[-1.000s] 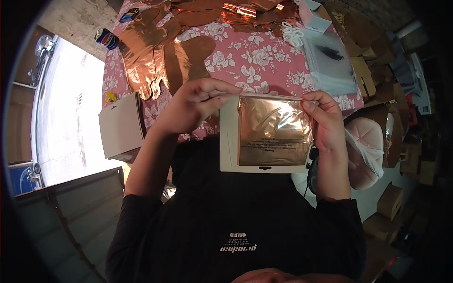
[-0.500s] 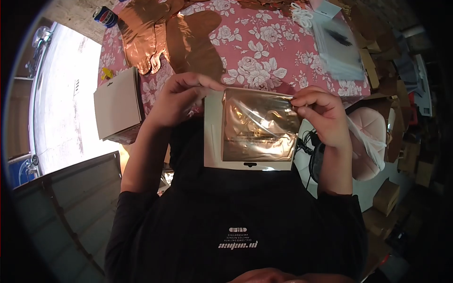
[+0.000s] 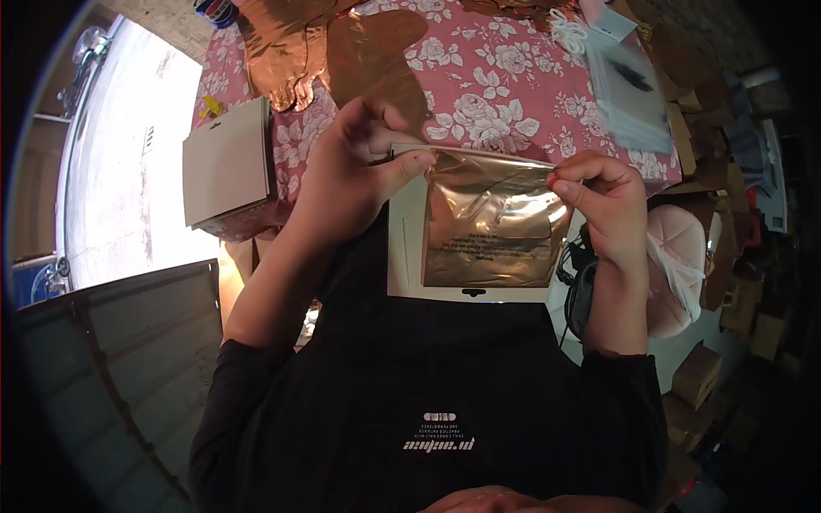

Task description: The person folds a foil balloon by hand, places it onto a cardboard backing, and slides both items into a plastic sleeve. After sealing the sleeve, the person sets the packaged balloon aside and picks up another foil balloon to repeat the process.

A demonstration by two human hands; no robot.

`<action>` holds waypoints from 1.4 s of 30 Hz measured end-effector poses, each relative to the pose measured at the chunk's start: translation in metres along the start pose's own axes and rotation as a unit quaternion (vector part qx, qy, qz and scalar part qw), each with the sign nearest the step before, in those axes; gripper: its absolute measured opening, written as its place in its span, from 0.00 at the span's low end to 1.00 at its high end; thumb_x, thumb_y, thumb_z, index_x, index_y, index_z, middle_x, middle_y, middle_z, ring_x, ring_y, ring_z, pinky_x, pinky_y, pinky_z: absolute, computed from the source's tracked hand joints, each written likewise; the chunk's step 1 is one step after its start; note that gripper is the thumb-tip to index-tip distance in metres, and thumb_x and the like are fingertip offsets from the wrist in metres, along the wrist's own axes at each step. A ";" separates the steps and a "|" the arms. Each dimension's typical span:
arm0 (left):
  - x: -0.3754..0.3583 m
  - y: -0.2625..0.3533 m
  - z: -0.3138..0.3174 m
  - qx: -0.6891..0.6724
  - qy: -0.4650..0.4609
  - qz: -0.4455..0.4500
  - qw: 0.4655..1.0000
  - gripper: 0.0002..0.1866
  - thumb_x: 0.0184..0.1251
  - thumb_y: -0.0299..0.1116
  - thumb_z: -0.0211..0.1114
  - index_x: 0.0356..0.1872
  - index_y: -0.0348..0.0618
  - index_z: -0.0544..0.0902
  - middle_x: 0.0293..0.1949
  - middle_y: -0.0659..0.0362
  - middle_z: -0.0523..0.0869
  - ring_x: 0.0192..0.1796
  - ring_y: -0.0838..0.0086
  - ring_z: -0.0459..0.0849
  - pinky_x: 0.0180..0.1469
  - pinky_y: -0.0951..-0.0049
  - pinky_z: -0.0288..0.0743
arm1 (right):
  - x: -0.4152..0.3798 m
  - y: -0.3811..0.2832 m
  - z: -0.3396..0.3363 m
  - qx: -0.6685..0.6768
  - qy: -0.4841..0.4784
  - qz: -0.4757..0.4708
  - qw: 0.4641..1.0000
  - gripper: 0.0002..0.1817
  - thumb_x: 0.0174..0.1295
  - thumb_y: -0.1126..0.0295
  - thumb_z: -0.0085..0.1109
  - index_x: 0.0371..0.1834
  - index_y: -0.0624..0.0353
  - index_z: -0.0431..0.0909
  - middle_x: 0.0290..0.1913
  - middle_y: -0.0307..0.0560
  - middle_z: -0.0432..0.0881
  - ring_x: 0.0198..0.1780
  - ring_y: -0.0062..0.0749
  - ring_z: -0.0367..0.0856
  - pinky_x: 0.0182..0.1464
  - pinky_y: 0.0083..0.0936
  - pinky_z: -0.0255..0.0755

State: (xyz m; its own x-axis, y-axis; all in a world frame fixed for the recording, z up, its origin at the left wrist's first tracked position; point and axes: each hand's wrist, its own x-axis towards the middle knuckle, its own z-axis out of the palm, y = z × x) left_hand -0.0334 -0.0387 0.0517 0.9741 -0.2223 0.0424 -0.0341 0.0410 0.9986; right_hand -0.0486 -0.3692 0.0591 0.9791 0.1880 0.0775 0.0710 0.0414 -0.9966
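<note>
A flat cream card package (image 3: 406,248) hangs in front of my chest, with a hang hole in its lower edge. Copper-coloured foil (image 3: 496,227) fills most of its face, shiny and creased, with small dark print across it. My left hand (image 3: 359,162) is closed on the upper left corner, thumb on the front at the top edge and the other fingers partly hidden. At the upper right corner, my right hand (image 3: 603,192) pinches the edge between thumb and fingers.
A flowered pink tablecloth (image 3: 479,115) lies ahead. On it are flat copper foil shapes (image 3: 286,51), a stack of cream cards (image 3: 227,162), clear plastic bags (image 3: 629,94) and white cord (image 3: 569,36). A padded pink seat (image 3: 676,256) and cardboard boxes (image 3: 697,372) stand at right.
My left thumb has shifted onto the front of the package's top edge. The foil's face looks flatter, and its print shows more clearly. The whole view has shifted slightly.
</note>
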 end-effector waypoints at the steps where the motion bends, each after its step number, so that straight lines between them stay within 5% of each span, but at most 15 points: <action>1: -0.004 0.002 0.001 -0.019 0.006 -0.002 1.000 0.22 0.72 0.22 0.78 0.60 0.38 0.77 0.43 0.60 0.92 0.47 0.80 0.90 0.51 0.77 0.82 | 0.000 -0.001 0.001 0.005 0.000 0.000 1.000 0.11 0.64 0.88 0.72 0.46 0.66 0.87 0.44 0.47 0.89 0.44 0.25 0.88 0.49 0.22 0.81; 7: -0.024 0.030 0.007 -0.199 0.043 -0.145 0.968 0.21 0.75 0.28 0.73 0.66 0.38 0.85 0.51 0.57 0.90 0.58 0.72 0.86 0.63 0.69 0.78 | -0.009 -0.019 0.027 -0.032 0.016 -0.037 0.999 0.17 0.67 0.86 0.71 0.56 0.62 0.80 0.47 0.41 0.86 0.41 0.20 0.83 0.44 0.18 0.77; 9: -0.027 0.007 -0.006 -0.169 -0.040 -0.134 0.976 0.17 0.73 0.32 0.78 0.59 0.37 0.90 0.46 0.58 0.93 0.53 0.72 0.88 0.61 0.69 0.79 | -0.014 -0.025 0.036 -0.110 0.016 -0.102 0.989 0.16 0.68 0.85 0.71 0.56 0.62 0.81 0.48 0.40 0.85 0.41 0.19 0.83 0.43 0.15 0.76; 15: -0.074 0.027 -0.021 0.002 0.063 0.030 0.998 0.09 0.71 0.32 0.81 0.42 0.36 0.94 0.40 0.58 0.96 0.43 0.78 0.91 0.51 0.73 0.83 | -0.008 -0.020 0.044 -0.046 -0.010 -0.080 0.996 0.19 0.69 0.87 0.69 0.61 0.69 0.80 0.47 0.47 0.88 0.46 0.25 0.87 0.52 0.22 0.81; 17: -0.099 0.017 -0.038 0.098 0.164 0.162 0.968 0.08 0.70 0.29 0.81 0.44 0.37 0.94 0.34 0.61 0.95 0.40 0.79 0.91 0.47 0.73 0.85 | -0.002 -0.015 0.045 -0.039 -0.061 -0.145 0.987 0.17 0.75 0.78 0.68 0.64 0.68 0.80 0.46 0.46 0.87 0.40 0.22 0.83 0.39 0.19 0.76; 19: -0.141 0.025 -0.082 -0.093 0.270 0.070 0.956 0.06 0.77 0.31 0.76 0.44 0.40 0.93 0.31 0.62 0.92 0.36 0.81 0.90 0.38 0.76 0.84 | 0.003 -0.017 0.040 -0.002 -0.117 -0.133 0.984 0.20 0.79 0.71 0.65 0.68 0.71 0.80 0.44 0.46 0.85 0.39 0.23 0.80 0.37 0.19 0.74; 22: -0.208 0.014 -0.163 -0.026 0.461 0.201 0.864 0.12 0.84 0.35 0.69 0.46 0.34 0.88 0.34 0.57 0.92 0.30 0.76 0.88 0.34 0.77 0.82 | 0.010 -0.011 0.031 -0.010 -0.096 -0.149 0.984 0.23 0.83 0.66 0.61 0.72 0.72 0.78 0.41 0.43 0.83 0.36 0.21 0.76 0.35 0.17 0.70; 26: -0.344 -0.062 -0.247 -0.079 0.539 0.044 0.838 0.13 0.83 0.35 0.70 0.53 0.34 0.86 0.44 0.57 0.92 0.41 0.74 0.90 0.46 0.71 0.87 | 0.014 0.020 0.022 -0.049 -0.017 -0.063 0.997 0.20 0.83 0.69 0.60 0.71 0.70 0.80 0.40 0.40 0.84 0.34 0.15 0.75 0.32 0.14 0.67; 31: -0.457 -0.196 -0.253 -0.149 0.680 -0.063 0.715 0.13 0.83 0.43 0.70 0.57 0.47 0.88 0.43 0.66 0.88 0.37 0.75 0.85 0.36 0.68 0.81 | 0.021 0.053 0.012 -0.059 0.042 -0.015 0.997 0.16 0.82 0.70 0.62 0.68 0.65 0.83 0.37 0.37 0.85 0.31 0.14 0.77 0.29 0.10 0.66; 34: -0.548 -0.309 -0.262 -0.201 0.704 -0.159 0.662 0.32 0.78 0.60 0.71 0.70 0.47 0.83 0.72 0.56 0.84 0.72 0.57 0.81 0.70 0.47 0.78 | 0.033 0.072 0.009 -0.128 0.096 0.044 0.986 0.13 0.82 0.70 0.63 0.62 0.64 0.85 0.36 0.36 0.85 0.30 0.13 0.77 0.30 0.11 0.66; 37: -0.572 -0.314 -0.231 -0.381 0.666 -0.313 0.560 0.47 0.72 0.72 0.69 0.79 0.46 0.78 0.77 0.56 0.81 0.78 0.61 0.77 0.75 0.42 0.71 | 0.037 0.088 0.002 -0.179 0.099 0.049 0.978 0.10 0.81 0.69 0.65 0.58 0.63 0.86 0.37 0.35 0.84 0.29 0.12 0.76 0.30 0.10 0.67; 38: -0.594 -0.348 -0.243 -0.156 0.753 -0.365 0.526 0.44 0.75 0.68 0.70 0.76 0.40 0.79 0.74 0.53 0.84 0.72 0.57 0.84 0.69 0.44 0.79 | 0.037 0.089 0.002 -0.178 0.085 0.039 0.980 0.10 0.81 0.69 0.65 0.57 0.63 0.86 0.37 0.35 0.84 0.30 0.12 0.76 0.31 0.10 0.68; 40: -0.564 -0.341 -0.241 -0.096 0.840 -0.281 0.453 0.36 0.78 0.55 0.73 0.67 0.28 0.83 0.64 0.44 0.89 0.59 0.57 0.91 0.60 0.54 0.85 | 0.036 0.086 0.007 -0.171 0.075 0.016 0.982 0.09 0.80 0.71 0.65 0.56 0.63 0.86 0.37 0.34 0.84 0.33 0.12 0.77 0.35 0.11 0.71; 41: -0.530 -0.299 -0.243 0.108 0.753 -0.488 0.428 0.31 0.79 0.47 0.73 0.65 0.26 0.82 0.60 0.41 0.90 0.56 0.56 0.91 0.61 0.54 0.83 | 0.035 0.083 0.012 -0.171 0.085 0.014 0.981 0.09 0.80 0.71 0.65 0.56 0.63 0.86 0.37 0.34 0.84 0.33 0.12 0.77 0.35 0.11 0.71; 42: -0.503 -0.293 -0.252 0.191 0.775 -0.388 0.461 0.29 0.79 0.44 0.72 0.65 0.24 0.82 0.60 0.41 0.89 0.58 0.54 0.89 0.63 0.55 0.82 | 0.035 0.079 0.019 -0.145 0.065 -0.002 0.987 0.08 0.80 0.73 0.65 0.56 0.64 0.86 0.38 0.35 0.84 0.35 0.13 0.78 0.37 0.12 0.72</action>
State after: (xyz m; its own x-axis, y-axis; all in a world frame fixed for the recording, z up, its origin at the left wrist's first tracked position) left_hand -0.4575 0.3065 -0.2700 -0.2946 0.9493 -0.1101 0.7100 0.2945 0.6397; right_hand -0.0122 -0.3411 -0.0166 0.9935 0.0600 0.0966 0.1084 -0.2445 -0.9636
